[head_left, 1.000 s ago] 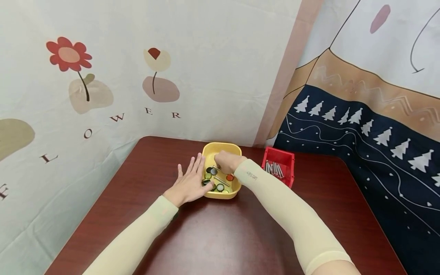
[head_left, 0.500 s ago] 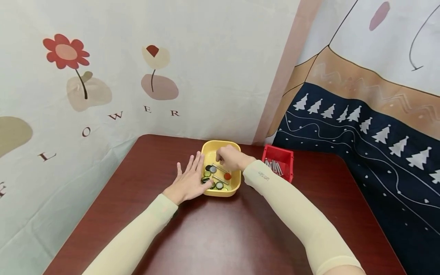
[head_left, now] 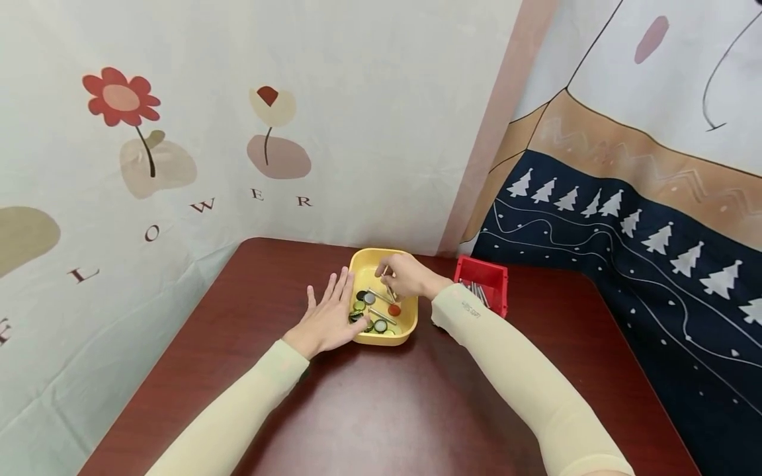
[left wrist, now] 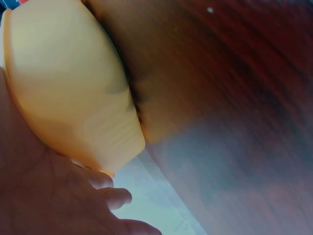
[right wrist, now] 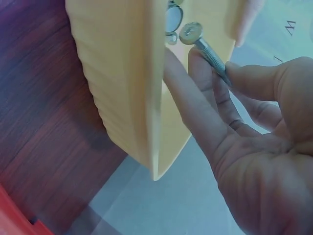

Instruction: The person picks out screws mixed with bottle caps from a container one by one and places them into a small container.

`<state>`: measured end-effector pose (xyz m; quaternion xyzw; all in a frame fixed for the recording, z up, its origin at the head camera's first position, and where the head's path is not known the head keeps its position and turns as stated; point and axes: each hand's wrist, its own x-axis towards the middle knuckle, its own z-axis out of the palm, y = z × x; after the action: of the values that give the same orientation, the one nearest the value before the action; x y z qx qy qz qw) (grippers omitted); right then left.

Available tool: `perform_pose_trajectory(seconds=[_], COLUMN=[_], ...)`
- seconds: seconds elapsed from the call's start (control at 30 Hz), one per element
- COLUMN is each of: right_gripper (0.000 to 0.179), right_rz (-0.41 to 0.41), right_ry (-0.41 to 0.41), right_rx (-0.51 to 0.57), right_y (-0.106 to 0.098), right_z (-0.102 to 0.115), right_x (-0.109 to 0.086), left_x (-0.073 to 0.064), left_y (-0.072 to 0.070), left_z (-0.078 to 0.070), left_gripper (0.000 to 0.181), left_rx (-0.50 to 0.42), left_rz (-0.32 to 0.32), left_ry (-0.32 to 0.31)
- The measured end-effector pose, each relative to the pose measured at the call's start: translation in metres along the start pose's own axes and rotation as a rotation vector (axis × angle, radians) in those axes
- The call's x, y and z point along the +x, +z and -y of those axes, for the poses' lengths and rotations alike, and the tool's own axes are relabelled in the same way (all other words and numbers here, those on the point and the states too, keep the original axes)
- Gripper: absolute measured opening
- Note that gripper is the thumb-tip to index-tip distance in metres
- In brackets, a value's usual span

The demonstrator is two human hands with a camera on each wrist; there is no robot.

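A yellow plastic tub (head_left: 381,340) stands toward the back of the table, with bottle caps (head_left: 380,326), an orange-red cap (head_left: 395,309) and silver bolts (head_left: 383,316) in it. Over its right half, my right hand (head_left: 407,274) pinches a bolt between thumb and fingers. The right wrist view shows this bolt (right wrist: 210,56) with its round socket head outward and its threaded end at the thumb. My left hand (head_left: 326,317) lies spread against the tub's left side, fingers straight and thumb over the rim. In the left wrist view the tub's outer wall (left wrist: 68,73) partly hides behind that hand.
Right of the tub is a red box (head_left: 505,291) with several bolts (head_left: 482,295), partly behind my right forearm. The dark red-brown table (head_left: 381,396) ends at a printed cloth backdrop (head_left: 381,132) close behind the tub.
My right hand has drawn back slightly to the right inside the tub's outline, and a bolt now shows in its fingers. The left hand stays at the tub's side.
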<state>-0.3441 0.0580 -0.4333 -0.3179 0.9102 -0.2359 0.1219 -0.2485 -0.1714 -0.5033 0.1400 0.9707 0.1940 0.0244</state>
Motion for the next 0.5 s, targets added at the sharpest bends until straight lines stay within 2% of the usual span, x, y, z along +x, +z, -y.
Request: perform_pose_trajectory(seconds=[0.17, 0.5], right_gripper=[0.029, 0.031], right_rz=[0.034, 0.046], right_ry=[0.039, 0.041], right_rx=[0.086, 0.125], right_y=[0.002, 0.001], right_z=[-0.003, -0.007], right_x=[-0.004, -0.013], left_x=[0.001, 0.0], left_y=[0.001, 0.002], left_z=[0.001, 0.001], left_gripper=[0.11, 0.11], left_rx=[0.0, 0.003], left_rz=[-0.001, -0.012], left_ry=[0.002, 0.003])
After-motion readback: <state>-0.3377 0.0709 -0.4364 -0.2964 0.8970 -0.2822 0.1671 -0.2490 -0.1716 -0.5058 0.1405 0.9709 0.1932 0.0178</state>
